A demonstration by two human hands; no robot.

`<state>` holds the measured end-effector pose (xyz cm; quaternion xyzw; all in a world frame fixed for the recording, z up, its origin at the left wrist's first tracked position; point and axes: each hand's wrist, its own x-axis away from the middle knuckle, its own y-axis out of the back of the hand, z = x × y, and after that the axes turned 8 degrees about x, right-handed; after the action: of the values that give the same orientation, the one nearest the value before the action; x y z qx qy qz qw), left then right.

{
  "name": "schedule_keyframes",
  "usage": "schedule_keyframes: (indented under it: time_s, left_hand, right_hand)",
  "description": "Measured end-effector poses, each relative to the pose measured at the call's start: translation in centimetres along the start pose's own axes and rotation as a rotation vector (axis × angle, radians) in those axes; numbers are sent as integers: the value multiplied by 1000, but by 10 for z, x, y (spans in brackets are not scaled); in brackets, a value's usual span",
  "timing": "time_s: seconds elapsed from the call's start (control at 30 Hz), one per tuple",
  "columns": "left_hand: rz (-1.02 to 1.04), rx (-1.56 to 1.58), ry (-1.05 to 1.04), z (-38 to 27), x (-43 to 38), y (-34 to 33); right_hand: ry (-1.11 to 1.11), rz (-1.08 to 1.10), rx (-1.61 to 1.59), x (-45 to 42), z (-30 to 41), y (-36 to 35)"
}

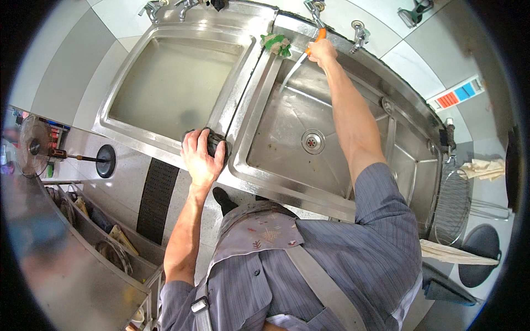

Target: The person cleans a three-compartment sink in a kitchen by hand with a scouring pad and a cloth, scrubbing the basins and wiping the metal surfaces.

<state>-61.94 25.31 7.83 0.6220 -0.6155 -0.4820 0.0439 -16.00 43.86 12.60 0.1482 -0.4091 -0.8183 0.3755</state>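
Note:
My right hand (322, 51) grips an orange hose (321, 34) fitted on a wall tap (315, 14), and water runs from the hose's end into the right-hand steel sink (285, 120). A round drain (312, 142) with a strainer lies in that basin, with small dark bits on the steel around it. My left hand (203, 155) holds a dark cloth or scouring pad (213, 142) on the front rim between the two sinks. The left steel sink (184, 33) holds cloudy water (174, 82). A green and beige scrubbing sponge (276, 44) sits on the back rim between the basins.
More taps (359, 36) line the tiled wall. Another steel basin (408, 165) adjoins on the right, beside a wire strainer (451, 207) and a hanging cloth (483, 169). At left are a fan (34, 145), a black floor grate (157, 200) and a steel counter (83, 265) with bins.

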Motion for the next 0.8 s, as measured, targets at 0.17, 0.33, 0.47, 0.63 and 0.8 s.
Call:
schedule_keyframes:
  time_s: [0.17,0.33,0.47,0.63,0.8]
  left_hand:
    - [-13,-1,-9,2,2,-3]
    - [-34,-10,-13,2,0,-3]
    - [-45,-17,-4,-1,2,-2]
    - [-44,-15,-10,-1,1,-2]
    - [-50,-6,-4,8,7,-2]
  right_hand:
    - [-4,87,-77,-19,-12,1]
    - [-16,102,-29,-24,-14,0]
    - [33,70,0,-22,-15,6]
    - [80,55,-23,-22,-21,7]
    - [115,34,89,-23,-23,4]
